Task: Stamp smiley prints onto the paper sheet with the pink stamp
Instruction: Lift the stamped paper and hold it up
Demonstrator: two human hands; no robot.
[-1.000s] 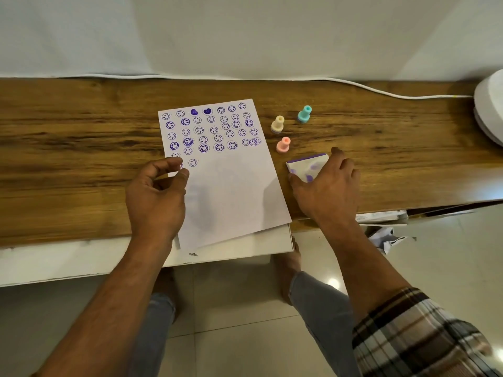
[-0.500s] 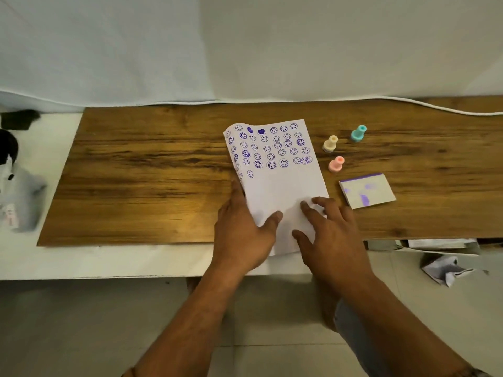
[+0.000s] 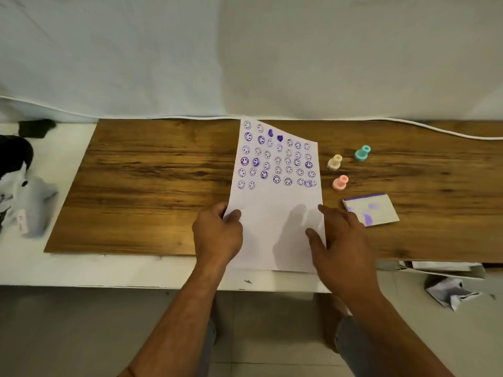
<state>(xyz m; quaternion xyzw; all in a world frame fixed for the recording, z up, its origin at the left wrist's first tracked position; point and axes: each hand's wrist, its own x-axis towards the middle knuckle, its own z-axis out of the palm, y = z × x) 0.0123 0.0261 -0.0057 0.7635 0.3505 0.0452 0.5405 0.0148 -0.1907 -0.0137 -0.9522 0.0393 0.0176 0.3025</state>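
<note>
Left grip [image 3: 217, 235] pinches paper sheet [image 3: 275, 213] edge; right hand [image 3: 340, 240] flat, empty. Lifted sheet may slide, misaligning prints.

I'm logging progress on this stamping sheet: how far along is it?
Done: the upper part of the paper sheet holds several rows of purple smiley prints, the lowest row with only two. In hand: the left hand pinches the sheet's left edge and the right hand rests at its right edge. Neither holds the pink stamp, which stands beside the sheet. Left: the blank lower part.
</note>
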